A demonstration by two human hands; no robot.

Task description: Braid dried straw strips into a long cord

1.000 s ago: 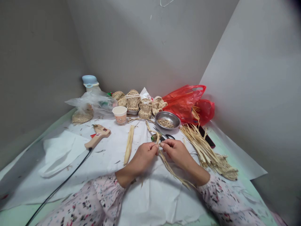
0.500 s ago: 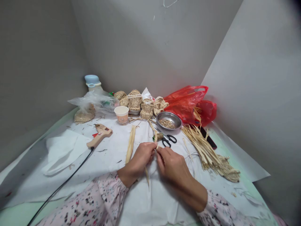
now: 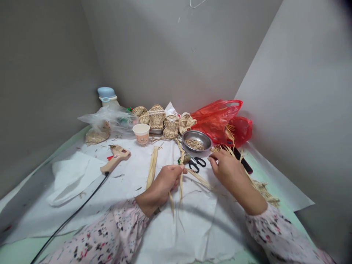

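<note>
My left hand (image 3: 168,180) pinches a narrow plait of pale straw (image 3: 182,156), which runs from my fingertips toward the back of the table. Loose straw strands (image 3: 180,190) hang below the grip, and another straw strip (image 3: 199,178) slants out to the right. My right hand (image 3: 229,168) is away from the plait, over a bundle of straw strips (image 3: 251,179), which it partly covers. Its fingers are loosely bent, and I see nothing held between them. Black-handled scissors (image 3: 198,163) and a small spool (image 3: 187,159) lie just beyond my left hand.
A glue gun (image 3: 117,157) with a black cord lies left, near flat straw strips (image 3: 152,167). Behind stand a paper cup (image 3: 141,135), woven straw pieces (image 3: 157,118), a metal bowl (image 3: 197,146) of straw bits and a red plastic bag (image 3: 217,119). A dark phone-like object (image 3: 246,165) lies right.
My right hand has let go of the plait and moved right to the straw bundle. The slanting strip has come into view; my left hand stays on the plait.
</note>
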